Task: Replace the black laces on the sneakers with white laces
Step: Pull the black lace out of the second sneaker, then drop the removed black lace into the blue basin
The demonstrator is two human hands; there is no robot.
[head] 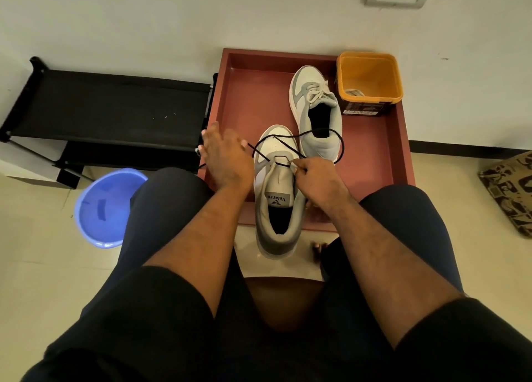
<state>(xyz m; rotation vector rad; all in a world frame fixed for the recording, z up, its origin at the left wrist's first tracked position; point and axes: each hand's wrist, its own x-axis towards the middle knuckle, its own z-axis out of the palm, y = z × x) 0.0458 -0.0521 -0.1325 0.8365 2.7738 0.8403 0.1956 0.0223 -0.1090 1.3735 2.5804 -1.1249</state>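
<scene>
Tiled floor and a pale wall are seen, with a reddish tray set against the wall. Two grey-and-white sneakers are on it: the far sneaker is already threaded with a white lace, the near sneaker overhangs the tray's front edge and is almost unlaced. A black lace is looped from the near sneaker's lowest eyelets over the heel of the far one. The lace is pinched by the right hand just beside the tongue. The left hand is spread, fingers relaxed, beside the toe; the lace end passes by it, though whether it is touched cannot be told. An orange tub holding something pale, possibly the spare white lace, stands at the tray's far right corner. A black shoe rack and a blue basin are at the left.

Step judged: last crossing being pulled out. The lace should be drawn straight through the eyelets, the shoe steadied with the free hand, and the loop kept off the far sneaker so nothing is dragged.
</scene>
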